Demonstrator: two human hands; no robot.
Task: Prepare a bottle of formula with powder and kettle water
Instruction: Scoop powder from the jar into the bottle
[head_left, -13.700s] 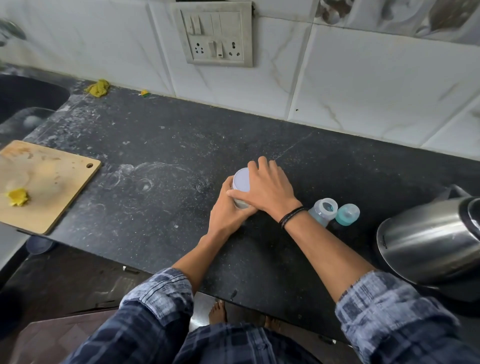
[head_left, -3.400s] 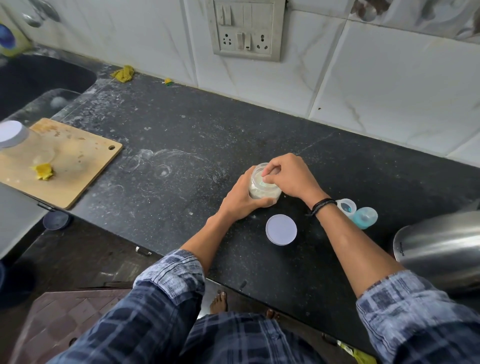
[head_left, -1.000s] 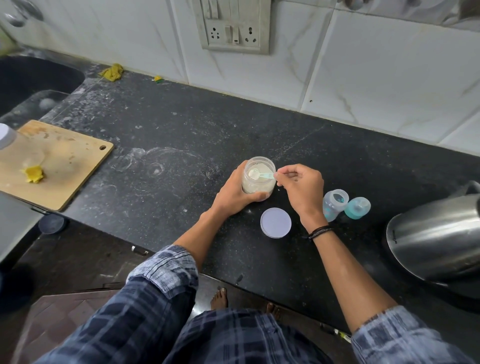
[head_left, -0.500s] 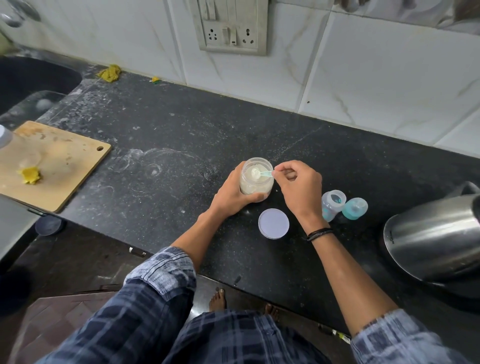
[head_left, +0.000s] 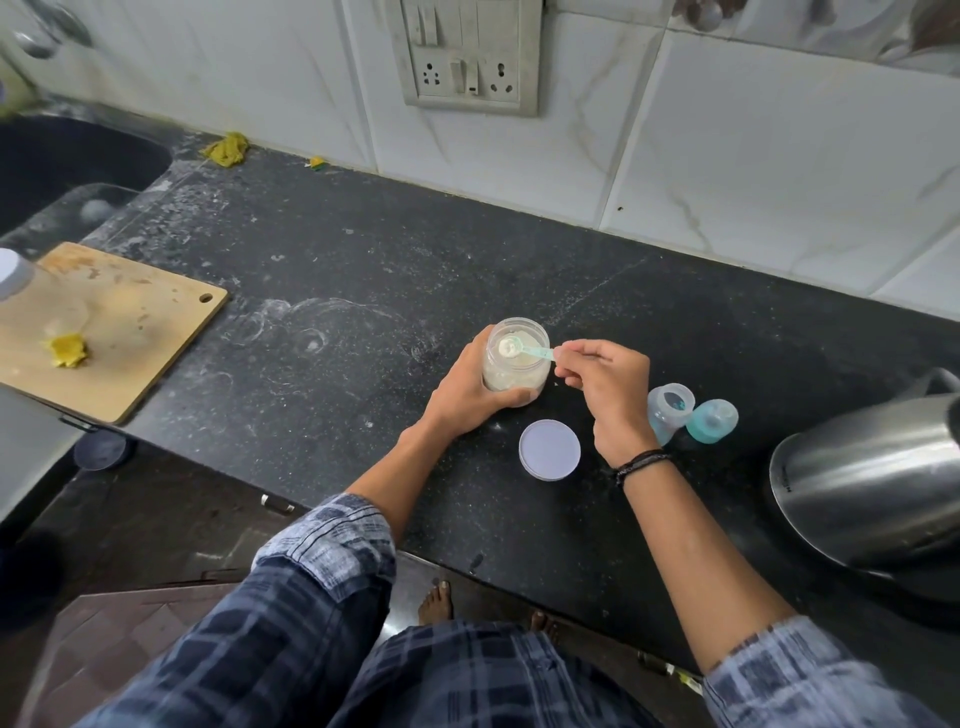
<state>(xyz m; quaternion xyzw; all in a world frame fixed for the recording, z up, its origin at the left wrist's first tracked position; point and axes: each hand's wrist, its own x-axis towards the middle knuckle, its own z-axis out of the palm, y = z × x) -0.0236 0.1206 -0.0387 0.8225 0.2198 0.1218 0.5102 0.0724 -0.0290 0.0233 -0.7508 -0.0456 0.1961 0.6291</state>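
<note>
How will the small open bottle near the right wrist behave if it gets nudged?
Probably light: the bottle looks like empty clear plastic, so a nudge could slide or tip it. It stands unheld beside the teal cap, with nothing bracing it. Being round, it would likely roll if toppled.

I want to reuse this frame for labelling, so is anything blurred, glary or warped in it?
Head view: the jar and scoop are sharp; the kettle carries bright streaks of glare; the wide lens bows the wall tiles and countertop; the upper corners look soft.
</note>
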